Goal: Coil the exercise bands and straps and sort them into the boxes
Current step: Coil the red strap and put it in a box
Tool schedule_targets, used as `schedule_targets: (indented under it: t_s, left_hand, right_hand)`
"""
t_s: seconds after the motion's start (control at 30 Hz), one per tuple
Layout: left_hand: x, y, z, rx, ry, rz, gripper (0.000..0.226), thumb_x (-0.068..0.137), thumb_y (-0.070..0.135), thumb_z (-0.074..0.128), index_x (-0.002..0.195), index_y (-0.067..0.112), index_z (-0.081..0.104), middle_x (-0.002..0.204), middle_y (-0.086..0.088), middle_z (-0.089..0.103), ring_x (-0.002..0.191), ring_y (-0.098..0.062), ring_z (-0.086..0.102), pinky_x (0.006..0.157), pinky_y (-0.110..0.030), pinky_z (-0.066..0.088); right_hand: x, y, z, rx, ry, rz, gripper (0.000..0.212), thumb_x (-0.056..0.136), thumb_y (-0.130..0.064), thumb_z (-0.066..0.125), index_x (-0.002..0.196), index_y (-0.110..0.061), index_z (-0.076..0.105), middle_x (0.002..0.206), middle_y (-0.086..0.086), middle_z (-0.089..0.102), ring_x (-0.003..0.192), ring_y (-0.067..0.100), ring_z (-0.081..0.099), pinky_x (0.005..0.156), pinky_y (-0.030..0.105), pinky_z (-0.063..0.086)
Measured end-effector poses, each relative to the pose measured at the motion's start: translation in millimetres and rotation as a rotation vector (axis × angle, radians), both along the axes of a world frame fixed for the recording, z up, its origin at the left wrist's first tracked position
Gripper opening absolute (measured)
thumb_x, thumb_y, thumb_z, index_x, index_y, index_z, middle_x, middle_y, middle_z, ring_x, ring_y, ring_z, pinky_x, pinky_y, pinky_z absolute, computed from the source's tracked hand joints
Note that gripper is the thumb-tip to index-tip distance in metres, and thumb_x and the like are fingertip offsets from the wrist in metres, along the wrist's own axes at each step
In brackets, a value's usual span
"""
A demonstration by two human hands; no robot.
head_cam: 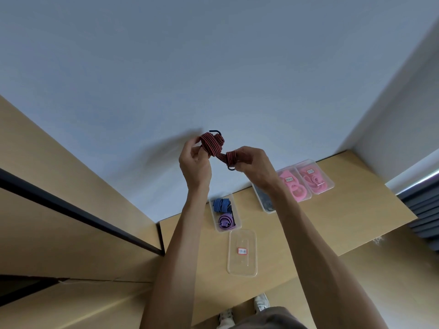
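A red and black striped strap (pixel 212 144) with dark metal hooks is held up in front of the wall, partly coiled. My left hand (pixel 193 162) grips the coiled bundle, and my right hand (pixel 249 160) pinches the strap's free end near its hook. On the wooden table below, a clear box (pixel 237 225) holds a blue striped coil (pixel 221 204) and a purple coil (pixel 225 221).
A clear lid (pixel 242 262) with a small label lies in front of that box. At the table's back right stand a clear box of dark items (pixel 266 205) and two boxes with pink bands (pixel 295 186), (pixel 314 180). A wooden shelf unit (pixel 71 186) rises on the left.
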State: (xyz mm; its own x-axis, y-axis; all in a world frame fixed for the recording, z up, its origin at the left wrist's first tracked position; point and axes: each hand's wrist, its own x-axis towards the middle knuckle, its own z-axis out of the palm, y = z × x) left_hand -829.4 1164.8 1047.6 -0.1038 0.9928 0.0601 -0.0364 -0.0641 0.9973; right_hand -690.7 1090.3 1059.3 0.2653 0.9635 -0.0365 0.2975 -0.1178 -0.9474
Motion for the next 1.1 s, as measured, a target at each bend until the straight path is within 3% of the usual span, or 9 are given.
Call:
schedule_targets:
  t_s: [0.1, 0.2, 0.37, 0.43, 0.53, 0.63, 0.7, 0.87, 1.1]
  left_hand:
    - [-1, -4, -2, 0.044, 0.168, -0.001, 0.028, 0.091, 0.0, 0.058, 0.113, 0.011, 0.07, 0.084, -0.012, 0.071, 0.078, -0.024, 0.068, 0.073, -0.033, 0.055]
    - [0, -11, -7, 0.12, 0.336, -0.09, 0.035, 0.09, -0.005, 0.052, 0.114, 0.012, 0.07, 0.081, -0.001, 0.069, 0.073, -0.007, 0.063, 0.067, -0.016, 0.046]
    - [-6, -10, -14, 0.157, 0.436, -0.249, 0.039, 0.091, -0.006, 0.05, 0.119, 0.011, 0.071, 0.091, -0.005, 0.071, 0.075, -0.01, 0.061, 0.069, -0.011, 0.044]
    - [-8, -5, -13, 0.146, 0.421, -0.33, 0.038, 0.091, -0.007, 0.052, 0.117, 0.012, 0.072, 0.082, -0.003, 0.069, 0.073, -0.017, 0.061, 0.071, -0.022, 0.048]
    - [-12, 2, -12, 0.086, 0.286, -0.441, 0.034, 0.091, -0.011, 0.053, 0.115, 0.005, 0.072, 0.08, -0.005, 0.068, 0.078, -0.024, 0.065, 0.077, -0.034, 0.055]
    - [-13, -2, -16, 0.004, 0.111, -0.475, 0.033, 0.092, -0.011, 0.053, 0.116, 0.003, 0.071, 0.092, -0.01, 0.074, 0.086, -0.022, 0.071, 0.079, -0.03, 0.057]
    - [-13, -6, -17, -0.031, 0.033, -0.468, 0.034, 0.092, -0.01, 0.053, 0.118, 0.004, 0.071, 0.097, -0.013, 0.075, 0.09, -0.023, 0.072, 0.083, -0.032, 0.059]
    - [-6, -10, -18, -0.095, -0.015, -0.406, 0.033, 0.094, -0.007, 0.05, 0.118, 0.005, 0.07, 0.084, -0.011, 0.071, 0.082, -0.018, 0.069, 0.082, -0.028, 0.058]
    - [-12, -14, -38, -0.304, 0.026, -0.342, 0.023, 0.089, -0.004, 0.056, 0.101, 0.003, 0.073, 0.066, -0.01, 0.063, 0.054, -0.013, 0.053, 0.056, -0.024, 0.041]
  right_hand:
    - [-5, 0, 5, 0.021, -0.03, 0.051, 0.023, 0.083, -0.004, 0.066, 0.104, -0.009, 0.072, 0.091, 0.001, 0.077, 0.088, 0.017, 0.073, 0.076, 0.034, 0.055]
    - [-8, 3, 8, 0.032, -0.08, 0.011, 0.016, 0.084, -0.011, 0.069, 0.1, -0.007, 0.072, 0.091, 0.003, 0.074, 0.082, 0.016, 0.072, 0.069, 0.026, 0.046]
    - [-4, 0, 2, 0.119, -0.284, -0.108, 0.017, 0.087, -0.01, 0.068, 0.103, -0.006, 0.072, 0.116, 0.002, 0.066, 0.11, 0.015, 0.054, 0.091, 0.028, 0.04]
    - [-1, -4, 1, 0.089, -0.154, -0.078, 0.014, 0.092, -0.01, 0.062, 0.104, -0.005, 0.068, 0.113, 0.0, 0.068, 0.106, 0.013, 0.06, 0.094, 0.032, 0.045]
    - [-1, -9, -1, 0.092, 0.009, -0.037, 0.009, 0.097, -0.01, 0.056, 0.105, -0.008, 0.06, 0.1, 0.0, 0.069, 0.088, 0.018, 0.067, 0.077, 0.039, 0.053]
    - [3, -11, -1, 0.139, 0.049, -0.049, 0.027, 0.096, -0.017, 0.064, 0.121, -0.02, 0.054, 0.109, 0.003, 0.07, 0.085, 0.018, 0.067, 0.066, 0.029, 0.053]
    - [0, -7, -1, 0.178, 0.023, -0.082, 0.021, 0.095, -0.015, 0.064, 0.115, -0.019, 0.06, 0.107, -0.002, 0.069, 0.083, 0.013, 0.064, 0.063, 0.028, 0.05]
    - [-16, 6, -10, 0.215, -0.002, -0.241, 0.022, 0.1, -0.01, 0.053, 0.112, -0.013, 0.07, 0.105, -0.002, 0.07, 0.08, 0.009, 0.061, 0.065, 0.019, 0.047]
    - [-30, 8, -33, 0.105, -0.037, -0.296, 0.024, 0.1, -0.018, 0.053, 0.114, -0.015, 0.073, 0.106, 0.0, 0.072, 0.083, 0.004, 0.063, 0.069, 0.011, 0.045]
